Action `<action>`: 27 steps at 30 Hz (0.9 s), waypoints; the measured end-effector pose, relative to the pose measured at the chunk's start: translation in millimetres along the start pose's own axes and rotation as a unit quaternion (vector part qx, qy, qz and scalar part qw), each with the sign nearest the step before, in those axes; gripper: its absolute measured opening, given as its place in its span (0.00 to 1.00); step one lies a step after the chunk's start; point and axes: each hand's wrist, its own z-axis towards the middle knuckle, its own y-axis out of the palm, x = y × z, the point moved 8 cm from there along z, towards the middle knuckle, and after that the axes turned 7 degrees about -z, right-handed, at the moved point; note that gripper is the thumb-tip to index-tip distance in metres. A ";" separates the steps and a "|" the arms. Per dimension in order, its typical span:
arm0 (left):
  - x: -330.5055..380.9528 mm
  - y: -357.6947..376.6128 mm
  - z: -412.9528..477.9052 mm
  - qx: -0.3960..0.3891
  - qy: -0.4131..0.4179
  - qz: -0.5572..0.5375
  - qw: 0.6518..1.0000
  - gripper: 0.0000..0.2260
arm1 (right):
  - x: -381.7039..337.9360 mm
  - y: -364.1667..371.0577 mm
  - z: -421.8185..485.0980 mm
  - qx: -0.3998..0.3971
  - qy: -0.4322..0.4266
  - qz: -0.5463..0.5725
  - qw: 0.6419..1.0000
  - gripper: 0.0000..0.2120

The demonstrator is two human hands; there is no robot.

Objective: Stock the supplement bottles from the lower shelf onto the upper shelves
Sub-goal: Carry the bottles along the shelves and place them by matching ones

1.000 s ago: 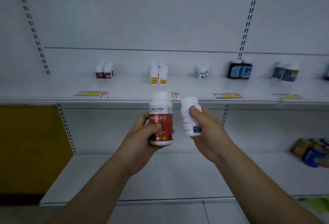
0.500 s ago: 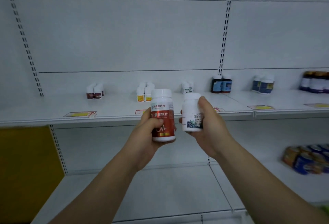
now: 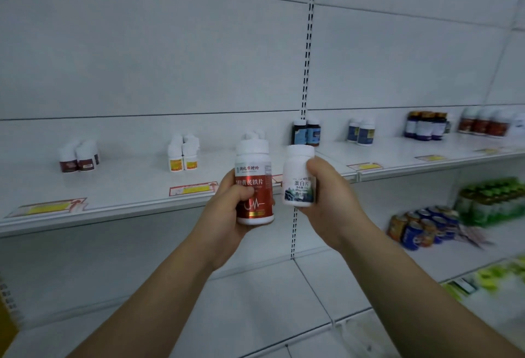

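My left hand grips a white-capped bottle with a red label, held upright in front of the upper shelf. Beside it, my right hand holds a smaller white bottle with a dark picture label, also upright. The two bottles are close together but apart. Small groups of bottles stand at the back of the upper shelf: red-labelled ones, yellow-labelled ones, dark blue-labelled ones.
More bottles and dark jars line the shelf section to the right. Cans and green packs sit on the right lower shelf. Price tags lie along the shelf edge. A slotted upright divides the sections.
The view has swung up and to the right, bringing more of the right shelf section in. Both hands still hold their bottles, now raised level with the upper shelf.
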 end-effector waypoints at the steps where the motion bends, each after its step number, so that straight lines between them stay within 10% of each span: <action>1: -7.3 8.1 4.6 -0.007 -0.007 0.000 1.000 0.16 | -5.3 -12.5 -0.3 0.014 -0.008 -0.017 1.000 0.09; 27: -311.2 461.7 177.2 -0.185 -0.099 0.004 0.978 0.17 | -215.5 -533.0 -39.6 0.232 -0.048 -0.180 0.955 0.10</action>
